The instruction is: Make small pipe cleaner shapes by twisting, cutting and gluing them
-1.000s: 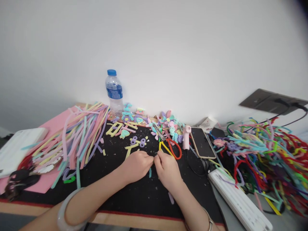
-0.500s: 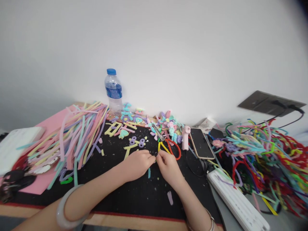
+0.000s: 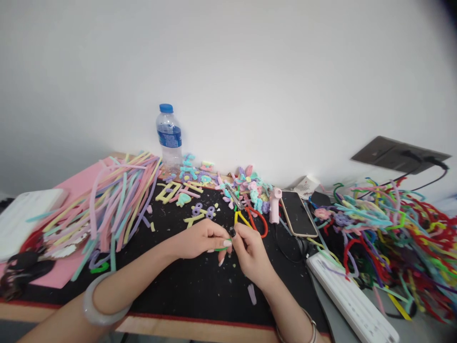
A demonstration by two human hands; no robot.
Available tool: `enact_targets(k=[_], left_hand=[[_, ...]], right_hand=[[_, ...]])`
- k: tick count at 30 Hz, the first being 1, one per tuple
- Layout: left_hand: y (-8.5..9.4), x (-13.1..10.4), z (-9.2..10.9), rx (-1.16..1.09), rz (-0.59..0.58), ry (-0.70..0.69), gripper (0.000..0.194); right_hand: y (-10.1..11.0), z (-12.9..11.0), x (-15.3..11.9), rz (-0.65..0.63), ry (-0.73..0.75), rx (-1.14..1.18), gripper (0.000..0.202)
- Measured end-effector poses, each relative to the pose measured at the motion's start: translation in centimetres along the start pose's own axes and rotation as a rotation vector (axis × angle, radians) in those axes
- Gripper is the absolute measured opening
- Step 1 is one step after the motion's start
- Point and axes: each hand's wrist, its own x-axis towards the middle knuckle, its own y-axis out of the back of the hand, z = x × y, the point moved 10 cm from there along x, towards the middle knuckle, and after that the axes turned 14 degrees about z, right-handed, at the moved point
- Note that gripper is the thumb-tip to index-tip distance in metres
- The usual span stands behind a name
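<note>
My left hand is closed, thumb and fingers pinching a small green piece over the black mat. My right hand is closed too, its thumb and index finger meeting at the right end of that piece; what lies between its fingertips is too small to make out. Just beyond my hands are scissors with red and yellow handles. Yellow and purple fuzzy shapes lie beyond my left hand.
A bundle of pastel fuzzy stems covers the left side. A bottle stands at the wall. Toward the right are a pink device, a phone, a white power strip and a colourful stem heap.
My left hand has turned, bringing its thumb and fingertips into view with the green piece. The right thumb has shifted. The blue scrap below my hands no longer shows.
</note>
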Motion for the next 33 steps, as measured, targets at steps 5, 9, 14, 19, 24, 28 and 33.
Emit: enact_targets(k=[5,9,14,19,24,28,33], left_hand=[[-1.3,-0.1,-1.2,-0.311,-0.088,0.117,0.033],[-2.6,-0.6,-1.5,-0.463,-0.199,0.169,0.033],[-4.8,-2.0,-2.6,-0.597,-0.392,0.343,0.040],[-2.9,-0.7,-2.4,-0.461,-0.151,0.225,0.041],[0.1,-0.2,1.0,0.274,0.210,-0.249,0.038],[-0.6,-1.1,2.1,0.790,0.289,-0.547,0.033],[-0.9,-1.0,1.3,1.006,0.309,-0.583,0.030]], right_hand=[[0.5,-1.6,-0.8,0.053,0.139,0.020,0.029],[0.9,-4.0,-1.8,0.112,0.364,0.010,0.024],[1.1,-6.5,-3.7,0.191,0.650,0.005,0.018],[1.1,-3.9,-1.9,0.143,0.443,-0.023,0.023],[0.6,1.0,0.2,0.011,0.010,-0.037,0.032],[-0.2,3.3,0.4,-0.022,-0.190,-0.037,0.034],[-1.0,4.7,0.1,-0.041,-0.265,-0.075,0.032]])
